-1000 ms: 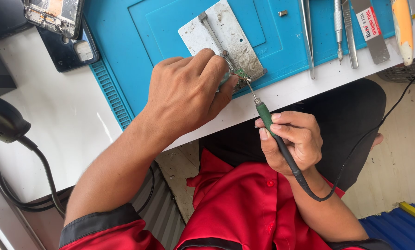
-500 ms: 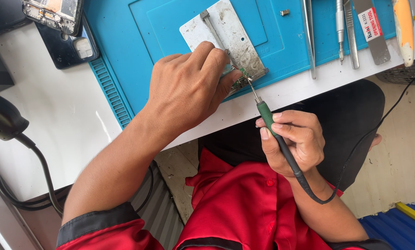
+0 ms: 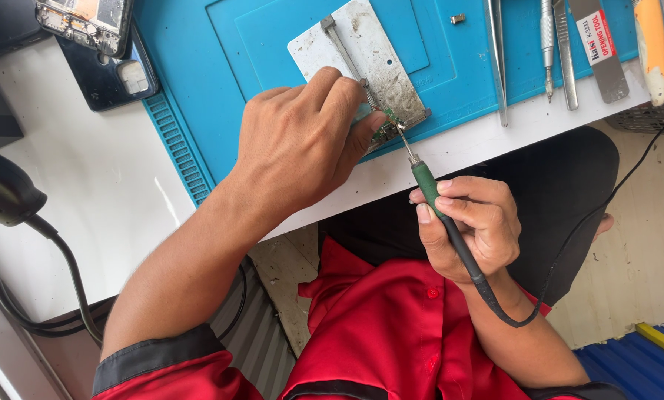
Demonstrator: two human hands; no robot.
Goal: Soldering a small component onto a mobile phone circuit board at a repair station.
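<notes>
Worked at the white worktop's (image 3: 87, 222) front edge on a blue mat (image 3: 198, 89): left hand (image 3: 302, 141) pinching a small circuit board (image 3: 385, 130), right hand (image 3: 473, 226) gripping a soldering iron (image 3: 439, 211).

Landmark: blue work mat (image 3: 191, 81) on white table (image 3: 87, 215).
Opened phone (image 3: 87, 22): at mat's left edge, top corner, lying on a dark phone back (image 3: 121, 74).
Tweezers (image 3: 495, 52): on mat's right part.
Metal pry tools (image 3: 558, 44): right of tweezers.
Small screw (image 3: 457, 18): on mat, left of tweezers.
Black cable (image 3: 21, 289): well left of mat.
</notes>
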